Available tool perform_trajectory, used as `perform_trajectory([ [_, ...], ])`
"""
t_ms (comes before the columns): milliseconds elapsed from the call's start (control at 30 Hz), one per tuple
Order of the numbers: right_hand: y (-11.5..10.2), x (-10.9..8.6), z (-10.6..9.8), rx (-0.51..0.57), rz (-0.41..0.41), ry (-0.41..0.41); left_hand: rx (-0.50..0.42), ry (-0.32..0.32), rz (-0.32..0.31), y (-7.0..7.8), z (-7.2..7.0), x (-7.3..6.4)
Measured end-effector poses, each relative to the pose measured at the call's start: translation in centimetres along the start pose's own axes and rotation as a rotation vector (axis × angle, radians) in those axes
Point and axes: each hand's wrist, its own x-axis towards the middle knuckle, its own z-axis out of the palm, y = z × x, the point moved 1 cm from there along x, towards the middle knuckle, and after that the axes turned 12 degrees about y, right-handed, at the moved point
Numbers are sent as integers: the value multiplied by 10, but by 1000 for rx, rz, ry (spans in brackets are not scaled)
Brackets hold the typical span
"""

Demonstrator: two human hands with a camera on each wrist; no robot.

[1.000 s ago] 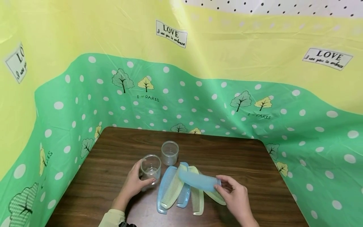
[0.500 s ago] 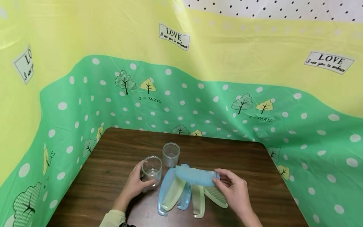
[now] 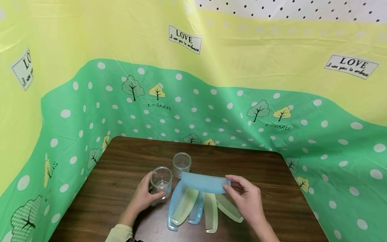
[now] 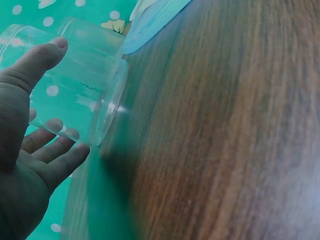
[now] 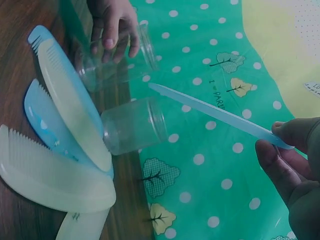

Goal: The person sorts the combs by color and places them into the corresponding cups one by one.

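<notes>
Well, the left hand [image 3: 143, 193] curls round a smooth, clear tumbler [image 3: 161, 183]; right of that hand, glossy fine-toothed combs [image 3: 210, 213] fan over the wood-grained bench [image 3: 121, 164]. Raised over them, a thin, curved-backed blue comb [image 3: 204, 182] lies left of the right hand [image 3: 246, 195] pinching its end, long axis running roughly toward the tumbler.

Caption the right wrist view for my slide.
Right hand pinching a blue comb by one end; piled combs, two clear cups and the left hand in view.

Held blue comb [image 3: 204, 182] shifted left, nearer far clear cup [image 3: 182, 163], turned more level
</notes>
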Motion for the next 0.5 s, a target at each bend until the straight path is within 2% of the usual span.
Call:
perform_trajectory([
  [367, -9, 8, 11, 37, -62, -3, -4, 2, 13, 0, -1, 0],
  [500, -11, 11, 14, 35, -62, -16, -2, -5, -6, 1, 0, 0],
])
